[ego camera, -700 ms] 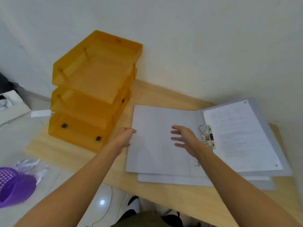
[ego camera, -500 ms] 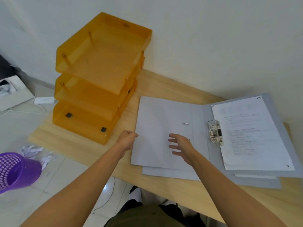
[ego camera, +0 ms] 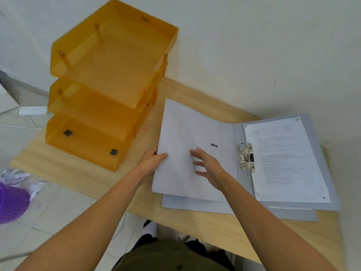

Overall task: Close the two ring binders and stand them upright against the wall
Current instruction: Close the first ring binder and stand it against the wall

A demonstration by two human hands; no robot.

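Observation:
A grey ring binder (ego camera: 228, 137) lies open on the wooden desk, its metal ring clamp (ego camera: 246, 156) in the middle and a printed sheet (ego camera: 283, 159) on its right half. A second grey binder (ego camera: 195, 205) lies under it, only its front edge showing. My left hand (ego camera: 151, 163) grips the left edge of the top binder's left cover (ego camera: 181, 133), thumb on top, and that edge is raised a little. My right hand (ego camera: 209, 167) hovers with spread fingers over the same cover, holding nothing.
An orange three-tier letter tray (ego camera: 105, 85) stands on the desk's left part, close to the binder cover. The white wall (ego camera: 254, 45) runs behind the desk. A purple basket (ego camera: 11, 202) and crumpled paper lie on the tiled floor at left.
My left hand went from resting beside the cover's edge to gripping it, and the edge has lifted slightly. The right hand drew back a little. The camera tilted down and closer.

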